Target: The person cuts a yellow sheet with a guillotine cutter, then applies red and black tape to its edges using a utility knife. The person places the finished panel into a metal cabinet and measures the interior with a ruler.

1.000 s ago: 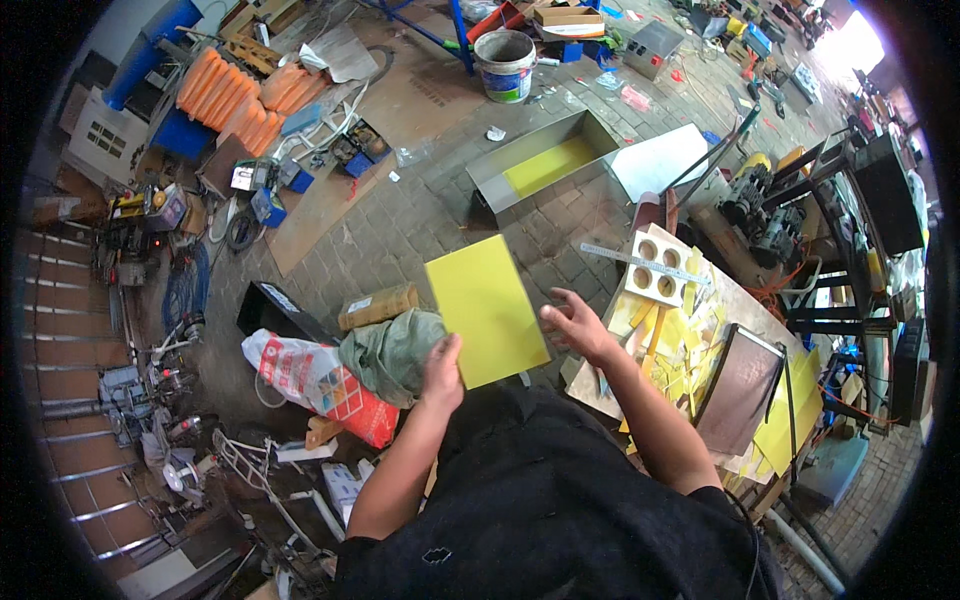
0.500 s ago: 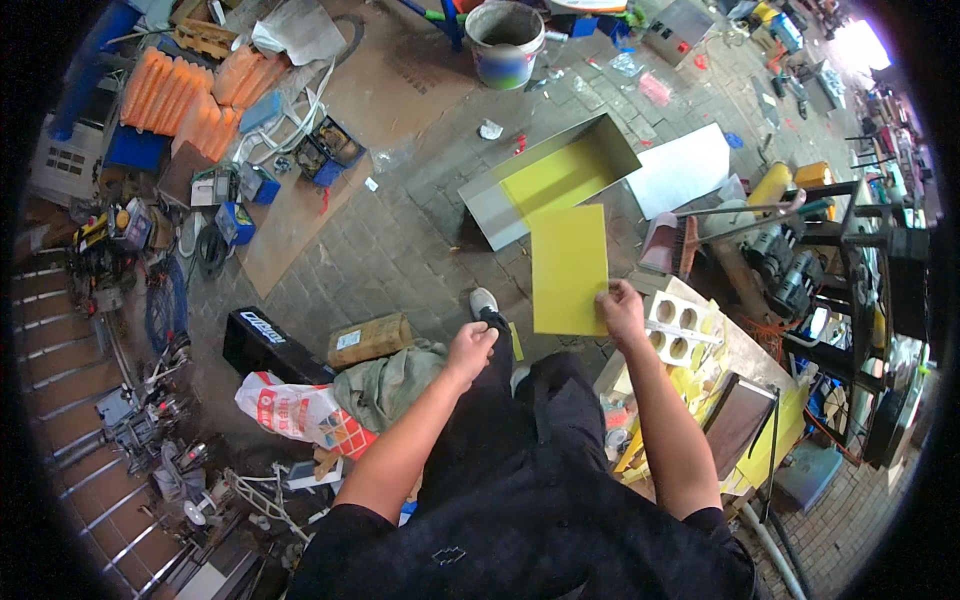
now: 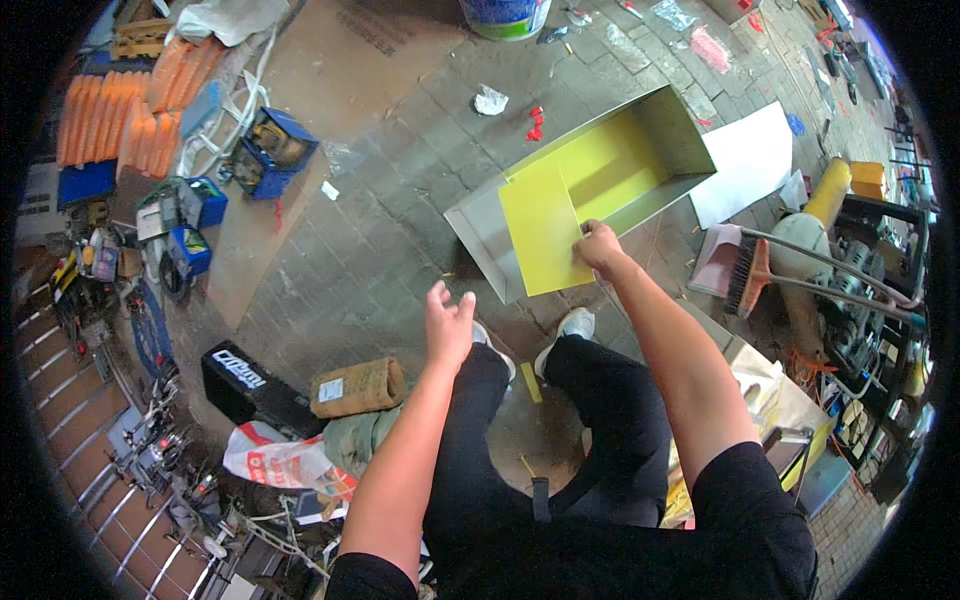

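My right hand (image 3: 598,247) pinches the right edge of a flat yellow sheet (image 3: 543,232). The sheet is held over the near left part of a long, open grey box (image 3: 478,238) on the floor. Yellow lining (image 3: 625,160) covers part of the box's inside; the sheet hides the box's near left interior. To the left of the sheet, my left hand (image 3: 449,322) is raised with fingers apart, touching nothing.
A white sheet (image 3: 745,165) lies right of the box, near a brush (image 3: 752,278) and a long-handled tool. At left are a black case (image 3: 258,388), a brown carton (image 3: 357,387) and a white-red bag (image 3: 285,462). A bucket (image 3: 505,15) stands at the far edge.
My right hand has carried the yellow sheet forward, from short of the box to over its near left part. My left hand has moved forward and its fingers have spread.
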A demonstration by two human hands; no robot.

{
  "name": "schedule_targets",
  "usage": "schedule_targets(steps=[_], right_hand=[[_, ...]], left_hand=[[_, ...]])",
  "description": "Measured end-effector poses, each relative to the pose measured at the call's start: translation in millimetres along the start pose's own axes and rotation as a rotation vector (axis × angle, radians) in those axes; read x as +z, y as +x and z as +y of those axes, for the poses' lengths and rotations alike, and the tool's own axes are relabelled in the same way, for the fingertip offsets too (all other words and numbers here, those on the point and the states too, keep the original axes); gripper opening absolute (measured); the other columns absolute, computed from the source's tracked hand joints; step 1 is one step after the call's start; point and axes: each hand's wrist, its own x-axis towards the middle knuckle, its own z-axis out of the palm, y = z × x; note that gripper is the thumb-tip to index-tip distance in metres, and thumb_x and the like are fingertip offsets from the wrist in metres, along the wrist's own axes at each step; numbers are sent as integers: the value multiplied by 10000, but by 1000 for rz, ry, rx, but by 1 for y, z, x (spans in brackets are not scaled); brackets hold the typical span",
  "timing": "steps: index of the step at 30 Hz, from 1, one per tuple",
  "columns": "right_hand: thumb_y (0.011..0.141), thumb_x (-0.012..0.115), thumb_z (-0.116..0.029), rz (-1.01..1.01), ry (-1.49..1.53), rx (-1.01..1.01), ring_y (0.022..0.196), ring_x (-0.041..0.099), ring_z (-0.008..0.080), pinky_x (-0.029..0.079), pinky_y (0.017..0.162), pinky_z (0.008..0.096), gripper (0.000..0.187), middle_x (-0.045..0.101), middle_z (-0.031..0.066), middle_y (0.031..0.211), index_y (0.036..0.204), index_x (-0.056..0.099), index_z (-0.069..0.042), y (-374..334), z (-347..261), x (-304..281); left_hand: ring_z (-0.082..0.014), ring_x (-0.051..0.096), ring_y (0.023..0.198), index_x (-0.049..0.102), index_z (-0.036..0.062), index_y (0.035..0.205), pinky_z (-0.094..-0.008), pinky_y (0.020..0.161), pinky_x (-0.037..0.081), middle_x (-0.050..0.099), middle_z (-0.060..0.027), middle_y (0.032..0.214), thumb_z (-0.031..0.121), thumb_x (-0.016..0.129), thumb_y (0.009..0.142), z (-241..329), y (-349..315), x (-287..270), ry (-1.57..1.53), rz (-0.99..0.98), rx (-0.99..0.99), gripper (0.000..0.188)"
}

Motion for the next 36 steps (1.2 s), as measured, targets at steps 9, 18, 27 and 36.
schedule_targets(steps=[9, 18, 27, 36], right_hand=[[803, 636, -89, -158, -220, -49, 1094, 697, 429, 561, 932, 458, 388, 731, 258, 1123, 1184, 693, -39, 136, 31, 129], [956, 616, -176, -1, -786, -123, 1046, 744, 330, 643, 785, 424, 467, 691, 254, 1171, 1321, 538, 105, 170, 64, 218], [971, 591, -215, -39, -906, -26, 1102, 719, 340, 620, 838, 416, 573, 604, 279, 1334, 1424, 453, 108, 122, 22, 225], [1034, 498, -272, -264, -1108, -538, 1575, 269, 373, 317, 1195, 635, 610, 219, 94, 1742, 1630, 367, -296, 112, 19, 238]], left_hand=[[-458, 512, 1338, 333, -85, 1523, -494, 1119, 441, 447, -335, 1474, 326, 718, 975, -74, 176, 77, 94, 201, 175, 786], [-483, 592, 1167, 409, -89, 1409, -519, 1035, 457, 579, -324, 1282, 165, 529, 1036, -86, 195, 129, 19, 417, 257, 467], [-481, 569, 1207, 430, -83, 1404, -521, 1043, 450, 571, -323, 1286, 143, 512, 1019, -72, 190, 123, 27, 365, 202, 454], [-489, 574, 1195, 440, -96, 1394, -523, 1039, 455, 559, -330, 1304, 137, 493, 1028, -76, 193, 124, 64, 407, 242, 438]])
